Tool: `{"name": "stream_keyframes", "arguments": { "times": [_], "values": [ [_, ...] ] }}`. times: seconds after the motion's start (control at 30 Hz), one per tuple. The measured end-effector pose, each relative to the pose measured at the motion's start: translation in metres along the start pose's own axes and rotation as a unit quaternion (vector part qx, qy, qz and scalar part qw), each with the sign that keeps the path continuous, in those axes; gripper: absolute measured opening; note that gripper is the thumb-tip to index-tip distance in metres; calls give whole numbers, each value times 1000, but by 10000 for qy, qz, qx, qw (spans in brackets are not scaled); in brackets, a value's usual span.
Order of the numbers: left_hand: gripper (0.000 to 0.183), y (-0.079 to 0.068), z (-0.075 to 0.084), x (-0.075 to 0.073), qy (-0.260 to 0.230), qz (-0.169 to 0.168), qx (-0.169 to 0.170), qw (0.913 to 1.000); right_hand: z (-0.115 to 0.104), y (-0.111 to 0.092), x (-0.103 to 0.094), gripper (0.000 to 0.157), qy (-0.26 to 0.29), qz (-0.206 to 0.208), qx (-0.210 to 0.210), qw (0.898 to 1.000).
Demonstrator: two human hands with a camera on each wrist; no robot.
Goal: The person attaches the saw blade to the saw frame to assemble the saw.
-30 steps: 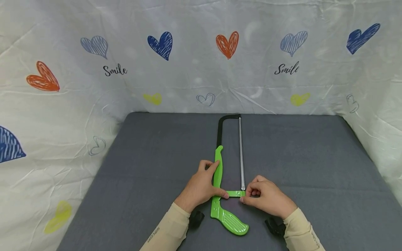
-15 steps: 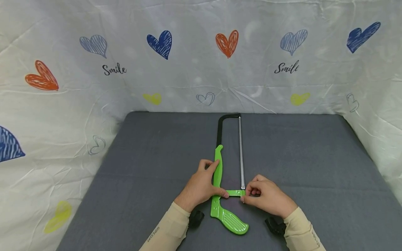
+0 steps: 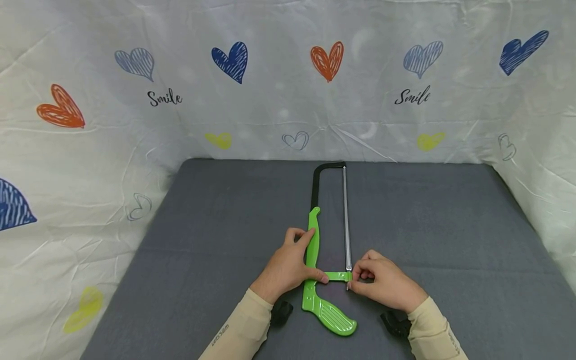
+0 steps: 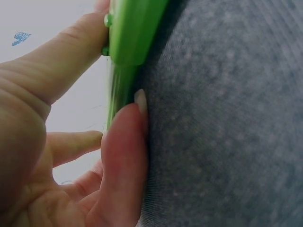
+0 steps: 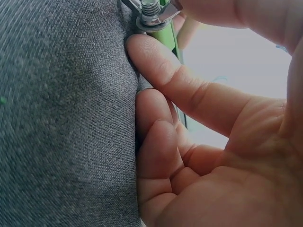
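A hacksaw [image 3: 337, 318] with a green handle and black front frame lies flat on the grey cloth, blade [image 3: 346, 220] to the right. My left hand [image 3: 284, 269] grips the green frame, its fingers at the upper part and the thumb on the short crosspiece [image 3: 336, 276]. My right hand [image 3: 390, 284] is at the crosspiece's right end, the other fingers curled in. There, in the right wrist view, a metal wing nut [image 5: 154, 21] sits on a threaded bolt [image 5: 150, 7]; my thumb is against one wing, with the index fingertip close by.
Grey cloth [image 3: 225, 210] covers the table. A white sheet [image 3: 270, 110] printed with hearts stands behind and along the sides. Black wrist-worn devices [image 3: 281, 314] sit under both wrists, close to the saw's handle.
My right thumb has shifted slightly to the right at the crosspiece's end, so a small metal tip shows below it. The left hand and the hacksaw stay in place.
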State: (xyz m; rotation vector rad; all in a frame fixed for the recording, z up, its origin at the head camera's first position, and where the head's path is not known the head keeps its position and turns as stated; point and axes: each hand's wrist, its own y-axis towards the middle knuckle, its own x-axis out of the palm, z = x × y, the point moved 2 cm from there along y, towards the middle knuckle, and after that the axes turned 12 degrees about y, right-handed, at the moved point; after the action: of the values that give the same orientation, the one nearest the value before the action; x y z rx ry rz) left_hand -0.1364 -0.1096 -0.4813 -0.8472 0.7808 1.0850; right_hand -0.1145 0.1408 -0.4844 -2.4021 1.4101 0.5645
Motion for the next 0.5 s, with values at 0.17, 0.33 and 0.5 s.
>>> {"name": "stream_keyframes", "arguments": {
  "times": [0.17, 0.33, 0.5],
  "values": [
    [122, 0, 0, 0, 3, 4, 12, 10000, 0, 0, 0, 15, -80, -13, -35, 10000],
    [122, 1, 0, 0, 3, 0, 9, 10000, 0, 0, 0, 14, -159, -4, -26, 9999],
    [123, 1, 0, 0, -8, -8, -1, 10000, 0, 0, 0, 13, -160, 21, -51, 9999]
  ]
}}
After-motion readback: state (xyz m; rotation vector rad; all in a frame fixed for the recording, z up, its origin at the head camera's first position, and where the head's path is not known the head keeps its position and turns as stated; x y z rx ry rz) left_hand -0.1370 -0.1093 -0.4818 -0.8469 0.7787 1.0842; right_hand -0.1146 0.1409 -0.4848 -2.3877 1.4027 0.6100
